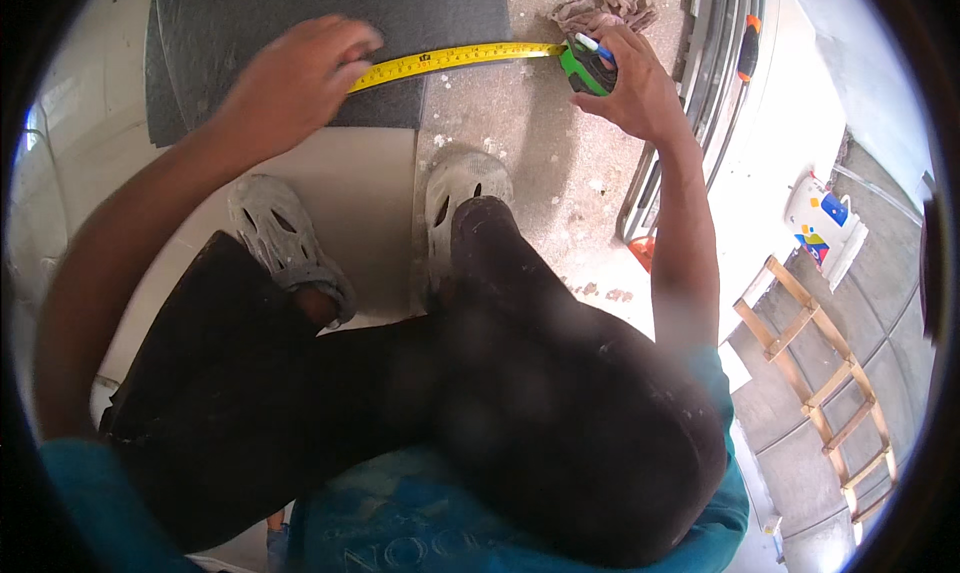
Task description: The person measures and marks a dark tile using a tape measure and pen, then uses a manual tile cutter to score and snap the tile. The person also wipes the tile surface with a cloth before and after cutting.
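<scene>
A tape measure with a green and black case [580, 71] sits in my right hand [642, 85], whose fingers curl round it. The same hand also holds a white and blue pen [596, 50] against the case. From the case the yellow blade [450, 61] runs left, bowed slightly, above a dark grey slab [300, 13]. My left hand [300, 83] is closed in a pinch on the blade near its far left part; the blade's end is hidden by the fingers. The slab lies flat, partly on the rough floor [540, 163].
A crumpled rag [610, 8] lies beyond my right hand. Metal rails [705, 63] and an orange and black handle [748, 48] are to the right. Farther right are a white bucket [820, 213] and a wooden ladder [830, 378]. My clogs [465, 178] are close to the slab.
</scene>
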`<action>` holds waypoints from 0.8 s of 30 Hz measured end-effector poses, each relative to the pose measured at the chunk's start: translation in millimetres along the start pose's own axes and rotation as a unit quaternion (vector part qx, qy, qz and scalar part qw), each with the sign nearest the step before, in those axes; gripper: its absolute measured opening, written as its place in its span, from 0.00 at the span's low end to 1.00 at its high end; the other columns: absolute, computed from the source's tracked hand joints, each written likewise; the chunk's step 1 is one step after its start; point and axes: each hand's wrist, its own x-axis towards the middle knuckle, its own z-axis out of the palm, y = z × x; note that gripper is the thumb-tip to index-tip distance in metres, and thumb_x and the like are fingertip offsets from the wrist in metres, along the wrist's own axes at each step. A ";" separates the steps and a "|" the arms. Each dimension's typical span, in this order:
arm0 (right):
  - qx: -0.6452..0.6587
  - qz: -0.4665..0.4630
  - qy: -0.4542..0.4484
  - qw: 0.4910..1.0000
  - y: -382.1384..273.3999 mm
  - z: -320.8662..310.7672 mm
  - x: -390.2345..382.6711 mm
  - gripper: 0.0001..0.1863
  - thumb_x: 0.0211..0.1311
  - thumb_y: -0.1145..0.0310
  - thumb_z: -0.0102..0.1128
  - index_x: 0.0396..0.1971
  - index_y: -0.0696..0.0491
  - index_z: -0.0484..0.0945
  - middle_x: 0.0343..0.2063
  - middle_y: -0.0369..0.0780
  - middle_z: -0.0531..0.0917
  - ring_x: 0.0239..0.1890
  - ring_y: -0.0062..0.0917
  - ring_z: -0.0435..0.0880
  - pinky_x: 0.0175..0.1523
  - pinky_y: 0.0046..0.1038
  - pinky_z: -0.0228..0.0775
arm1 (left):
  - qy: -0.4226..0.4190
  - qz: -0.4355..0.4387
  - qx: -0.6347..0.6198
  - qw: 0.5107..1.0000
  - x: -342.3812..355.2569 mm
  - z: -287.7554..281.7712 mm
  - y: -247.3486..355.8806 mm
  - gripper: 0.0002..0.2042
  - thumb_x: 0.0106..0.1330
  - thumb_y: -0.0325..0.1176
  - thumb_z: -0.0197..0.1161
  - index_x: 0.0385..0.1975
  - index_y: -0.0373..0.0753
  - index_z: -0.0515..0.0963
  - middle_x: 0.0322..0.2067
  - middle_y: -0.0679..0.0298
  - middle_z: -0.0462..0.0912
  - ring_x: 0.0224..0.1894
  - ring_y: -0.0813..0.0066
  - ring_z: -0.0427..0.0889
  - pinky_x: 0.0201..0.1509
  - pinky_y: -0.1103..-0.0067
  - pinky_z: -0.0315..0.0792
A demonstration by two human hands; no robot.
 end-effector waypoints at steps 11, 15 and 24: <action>0.026 -0.078 0.139 0.987 33.3 22.7 5.8 0.27 0.39 0.65 0.76 0.42 0.53 0.73 0.41 0.38 0.75 0.47 0.36 0.75 0.51 0.37 0.73 | 0.299 -0.032 0.007 0.954 77.2 141.0 41.4 0.10 0.62 0.33 0.66 0.43 0.49 0.82 0.38 0.69 0.79 0.43 0.68 0.76 0.53 0.70 0.62; 0.016 -0.073 0.143 0.987 35.2 30.2 2.5 0.28 0.39 0.64 0.76 0.42 0.53 0.74 0.44 0.38 0.75 0.50 0.35 0.75 0.53 0.36 0.73 | 0.336 -0.040 0.016 0.941 72.9 158.7 40.4 0.07 0.63 0.32 0.65 0.39 0.50 0.83 0.37 0.72 0.79 0.41 0.72 0.76 0.49 0.72 0.60; -0.004 -0.081 0.161 0.984 45.3 46.4 0.5 0.26 0.40 0.63 0.79 0.38 0.53 0.73 0.52 0.38 0.76 0.55 0.35 0.75 0.57 0.36 0.72 | 0.334 -0.018 0.015 0.942 80.3 165.8 35.4 0.05 0.64 0.32 0.65 0.38 0.49 0.83 0.36 0.73 0.79 0.40 0.72 0.76 0.47 0.73 0.61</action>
